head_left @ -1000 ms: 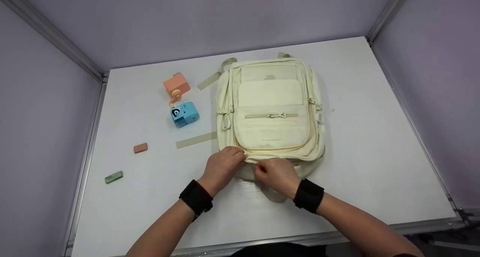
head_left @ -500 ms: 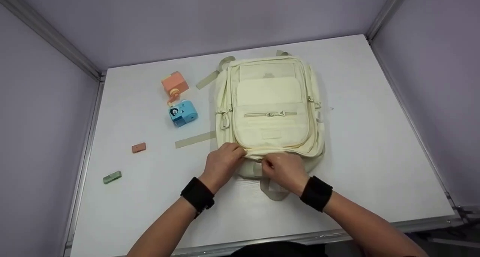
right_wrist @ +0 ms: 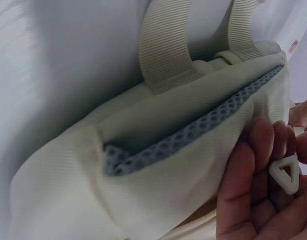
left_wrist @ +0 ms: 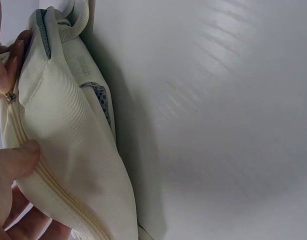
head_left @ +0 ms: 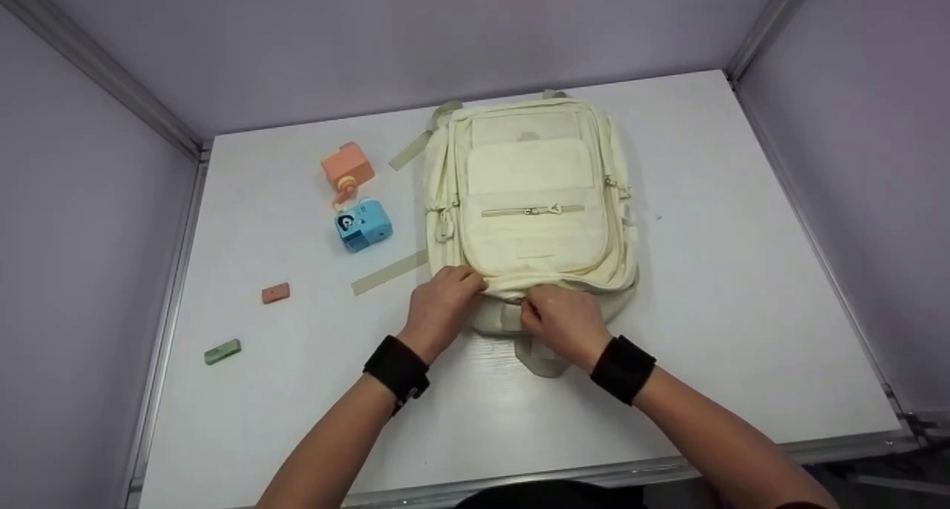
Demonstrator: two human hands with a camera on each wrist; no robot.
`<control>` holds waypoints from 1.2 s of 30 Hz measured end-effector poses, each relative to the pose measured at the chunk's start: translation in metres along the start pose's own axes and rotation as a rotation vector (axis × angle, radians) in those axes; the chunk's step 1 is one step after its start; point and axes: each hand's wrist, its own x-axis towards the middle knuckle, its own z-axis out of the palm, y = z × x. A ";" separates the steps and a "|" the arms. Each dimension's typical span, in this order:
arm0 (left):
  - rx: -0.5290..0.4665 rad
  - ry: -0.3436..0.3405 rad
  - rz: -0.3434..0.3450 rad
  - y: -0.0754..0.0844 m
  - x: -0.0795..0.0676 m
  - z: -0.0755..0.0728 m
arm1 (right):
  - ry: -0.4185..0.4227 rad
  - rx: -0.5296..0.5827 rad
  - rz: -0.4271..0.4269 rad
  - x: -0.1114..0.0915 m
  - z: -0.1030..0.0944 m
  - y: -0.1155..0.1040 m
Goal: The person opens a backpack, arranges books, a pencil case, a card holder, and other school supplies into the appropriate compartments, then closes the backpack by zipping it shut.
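A cream backpack (head_left: 534, 242) lies front side up on the white table. At its near end my left hand (head_left: 443, 305) pinches the edge beside a zipper. In the left wrist view the left thumb (left_wrist: 23, 159) presses by the zipper (left_wrist: 61, 192), and a metal slider (left_wrist: 11, 98) shows further up the track. My right hand (head_left: 568, 317) grips the zipper pull (right_wrist: 285, 175), a pale triangular ring seen between its curled fingers in the right wrist view. Grey mesh (right_wrist: 193, 131) lines an opening beside that hand.
Left of the backpack are an orange box-like object (head_left: 349, 164) with a crank-like part and a blue one (head_left: 364, 225). Nearer the left edge lie a small reddish block (head_left: 275, 293) and a green block (head_left: 223, 352). A loose strap (head_left: 390, 273) reaches left; purple-grey walls surround the table.
The right hand has moved right along the zipper, away from the left hand. Both hands and the backpack have since shifted a little toward the back wall.
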 end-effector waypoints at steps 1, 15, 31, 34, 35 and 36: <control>-0.005 0.000 0.000 0.000 0.000 0.000 | -0.006 0.007 0.006 -0.001 -0.001 0.002; 0.052 -0.009 0.000 -0.006 0.005 0.001 | 0.055 0.003 0.050 -0.008 -0.010 0.030; 0.049 -0.060 0.107 0.035 0.029 0.015 | 0.161 -0.078 -0.105 -0.016 0.003 0.034; 0.069 -0.042 0.094 0.041 0.036 0.022 | 0.182 -0.072 -0.134 -0.018 0.004 0.034; 0.074 -0.035 0.086 0.041 0.037 0.025 | 0.184 -0.070 -0.137 -0.018 0.004 0.033; 0.078 -0.031 0.079 0.041 0.038 0.027 | 0.185 -0.069 -0.137 -0.018 0.003 0.033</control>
